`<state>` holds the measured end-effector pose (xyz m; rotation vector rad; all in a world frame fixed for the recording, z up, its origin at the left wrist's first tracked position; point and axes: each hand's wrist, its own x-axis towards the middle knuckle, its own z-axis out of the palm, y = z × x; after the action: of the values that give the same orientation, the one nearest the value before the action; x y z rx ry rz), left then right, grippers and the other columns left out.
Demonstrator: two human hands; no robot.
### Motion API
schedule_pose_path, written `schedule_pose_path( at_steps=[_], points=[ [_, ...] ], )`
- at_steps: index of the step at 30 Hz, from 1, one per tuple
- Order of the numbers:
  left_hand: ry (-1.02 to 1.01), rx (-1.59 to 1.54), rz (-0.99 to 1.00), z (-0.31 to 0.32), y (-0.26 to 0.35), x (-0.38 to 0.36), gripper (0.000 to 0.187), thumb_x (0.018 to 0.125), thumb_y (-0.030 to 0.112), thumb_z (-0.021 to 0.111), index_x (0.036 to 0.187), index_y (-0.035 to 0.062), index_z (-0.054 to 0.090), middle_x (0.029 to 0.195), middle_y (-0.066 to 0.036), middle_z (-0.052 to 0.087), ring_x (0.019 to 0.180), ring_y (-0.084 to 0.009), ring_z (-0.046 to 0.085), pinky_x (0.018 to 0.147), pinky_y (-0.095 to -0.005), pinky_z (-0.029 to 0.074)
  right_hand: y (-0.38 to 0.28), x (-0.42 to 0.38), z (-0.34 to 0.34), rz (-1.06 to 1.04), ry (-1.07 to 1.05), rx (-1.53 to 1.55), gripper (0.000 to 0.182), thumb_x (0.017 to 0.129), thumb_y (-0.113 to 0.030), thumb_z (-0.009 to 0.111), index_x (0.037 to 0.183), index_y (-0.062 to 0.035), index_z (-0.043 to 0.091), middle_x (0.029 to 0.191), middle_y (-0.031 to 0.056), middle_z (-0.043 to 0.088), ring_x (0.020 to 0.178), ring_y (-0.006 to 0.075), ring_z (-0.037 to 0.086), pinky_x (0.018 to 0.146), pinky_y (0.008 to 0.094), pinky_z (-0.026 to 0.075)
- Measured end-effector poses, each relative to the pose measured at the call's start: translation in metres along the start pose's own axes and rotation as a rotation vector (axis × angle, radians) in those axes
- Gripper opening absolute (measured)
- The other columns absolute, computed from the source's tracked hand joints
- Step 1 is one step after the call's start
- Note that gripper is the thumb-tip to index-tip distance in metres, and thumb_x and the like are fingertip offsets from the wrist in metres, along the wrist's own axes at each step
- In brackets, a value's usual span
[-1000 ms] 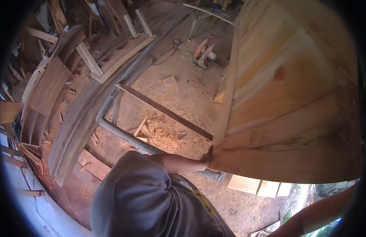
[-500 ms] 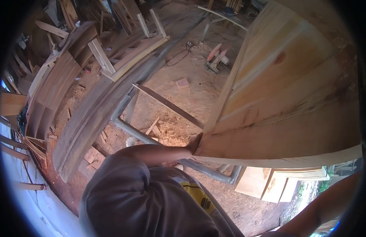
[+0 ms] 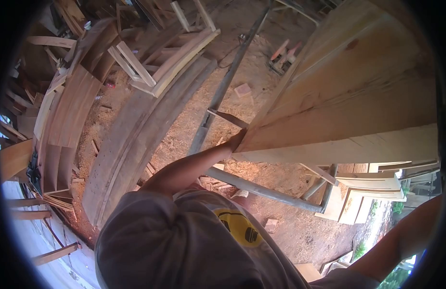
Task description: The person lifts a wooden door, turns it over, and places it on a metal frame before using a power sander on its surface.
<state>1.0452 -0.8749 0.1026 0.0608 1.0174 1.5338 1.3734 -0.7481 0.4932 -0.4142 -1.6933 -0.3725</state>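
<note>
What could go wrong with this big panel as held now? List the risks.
1. Only the left hand shows a grip, at a corner of the wooden panel; the right hand is out of view, so the panel may twist or slip.
2. The metal pipe frame and offcuts on the sawdust floor could trip the person.

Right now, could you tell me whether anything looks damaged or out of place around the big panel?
The large pale wooden panel is tilted, its corner held by the left hand. Wood shavings and offcuts litter the floor.
</note>
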Motion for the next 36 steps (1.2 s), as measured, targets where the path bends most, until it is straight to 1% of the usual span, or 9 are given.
schedule_pose_path(
  at_steps=[5, 14, 22, 25, 28, 31, 33, 35, 36],
  points=[
    [0.091, 0.198, -0.06, -0.071, 0.01, 0.019, 0.081, 0.094, 0.072, 0.016, 0.138, 0.0127, 0.05, 0.121, -0.013, 0.064, 0.104, -0.0226, 0.065, 0.085, -0.0382, 0.055, -0.043, 0.028, 0.014, -0.063, -0.004, 0.02, 0.023, 0.089, -0.017, 0.058, 0.096, 0.0032, 0.066, 0.087, 0.0168, 0.067, 0.081, 0.0264, 0.067, 0.068, 0.0396, 0.054],
    [0.07, 0.329, -0.172, -0.101, 0.033, 0.01, 0.083, 0.091, 0.076, 0.014, 0.136, 0.017, 0.052, 0.111, -0.013, 0.066, 0.096, -0.0209, 0.067, 0.077, -0.0353, 0.056, -0.068, 0.078, 0.035, -0.159, 0.005, 0.068, 0.024, 0.089, -0.018, 0.057, 0.095, 0.0038, 0.066, 0.087, 0.0169, 0.068, 0.081, 0.0262, 0.067, 0.067, 0.0392, 0.054],
    [-0.068, 0.0, -0.032, -0.111, 0.015, 0.024, 0.066, 0.099, 0.063, 0.022, 0.14, 0.0181, 0.046, 0.116, -0.01, 0.065, 0.095, -0.0183, 0.067, 0.076, -0.0346, 0.057, -0.077, 0.121, 0.059, -0.249, 0.025, 0.115, 0.025, 0.089, -0.018, 0.057, 0.095, 0.0043, 0.066, 0.086, 0.017, 0.068, 0.08, 0.0261, 0.067, 0.067, 0.0389, 0.054],
    [0.037, 0.07, 0.068, -0.109, 0.011, 0.023, 0.068, 0.098, 0.063, 0.024, 0.133, 0.0126, 0.054, 0.109, -0.012, 0.068, 0.09, -0.0182, 0.069, 0.077, -0.0341, 0.056, -0.082, 0.128, 0.067, -0.275, 0.021, 0.136, 0.026, 0.089, -0.019, 0.057, 0.095, 0.0045, 0.067, 0.086, 0.0171, 0.068, 0.08, 0.0261, 0.067, 0.066, 0.0387, 0.054],
    [0.15, 0.09, -0.119, -0.124, 0.004, 0.031, 0.07, 0.099, 0.062, 0.027, 0.122, 0.0061, 0.062, 0.101, -0.014, 0.07, 0.087, -0.0191, 0.069, 0.078, -0.0325, 0.054, -0.088, 0.132, 0.073, -0.297, 0.025, 0.171, 0.026, 0.089, -0.019, 0.057, 0.095, 0.0047, 0.067, 0.086, 0.0171, 0.068, 0.08, 0.026, 0.067, 0.066, 0.0386, 0.054],
    [0.386, 0.427, -0.092, -0.149, -0.02, 0.056, 0.069, 0.1, 0.059, 0.03, 0.107, 0.0029, 0.07, 0.092, -0.015, 0.071, 0.084, -0.0216, 0.069, 0.076, -0.0315, 0.052, -0.092, 0.135, 0.076, -0.315, 0.04, 0.205, 0.026, 0.089, -0.019, 0.057, 0.094, 0.0049, 0.067, 0.086, 0.0171, 0.068, 0.08, 0.026, 0.067, 0.066, 0.0385, 0.054],
    [0.432, 0.617, -0.063, -0.152, -0.023, 0.045, 0.063, 0.099, 0.056, 0.039, 0.091, 0.002, 0.071, 0.083, -0.012, 0.07, 0.072, -0.0224, 0.067, 0.067, -0.0335, 0.051, -0.094, 0.137, 0.077, -0.33, 0.045, 0.229, 0.027, 0.089, -0.019, 0.057, 0.094, 0.005, 0.067, 0.086, 0.0171, 0.068, 0.08, 0.0259, 0.067, 0.066, 0.0384, 0.054],
    [0.537, 0.879, -0.114, -0.12, 0.016, -0.015, 0.061, 0.097, 0.054, 0.044, 0.083, 0.0015, 0.07, 0.079, -0.01, 0.069, 0.066, -0.0219, 0.065, 0.063, -0.0352, 0.051, -0.096, 0.14, 0.081, -0.342, 0.047, 0.254, 0.027, 0.089, -0.019, 0.057, 0.094, 0.0051, 0.067, 0.086, 0.0172, 0.068, 0.08, 0.0259, 0.067, 0.066, 0.0383, 0.054],
    [0.489, 0.846, 0.094, -0.139, -0.003, -0.014, 0.057, 0.095, 0.052, 0.05, 0.084, -0.0008, 0.067, 0.077, -0.009, 0.067, 0.062, -0.0214, 0.061, 0.058, -0.0377, 0.049, -0.097, 0.143, 0.084, -0.351, 0.049, 0.265, 0.027, 0.089, -0.019, 0.056, 0.094, 0.0052, 0.067, 0.086, 0.0172, 0.068, 0.08, 0.0259, 0.067, 0.065, 0.0383, 0.054]
  ],
)
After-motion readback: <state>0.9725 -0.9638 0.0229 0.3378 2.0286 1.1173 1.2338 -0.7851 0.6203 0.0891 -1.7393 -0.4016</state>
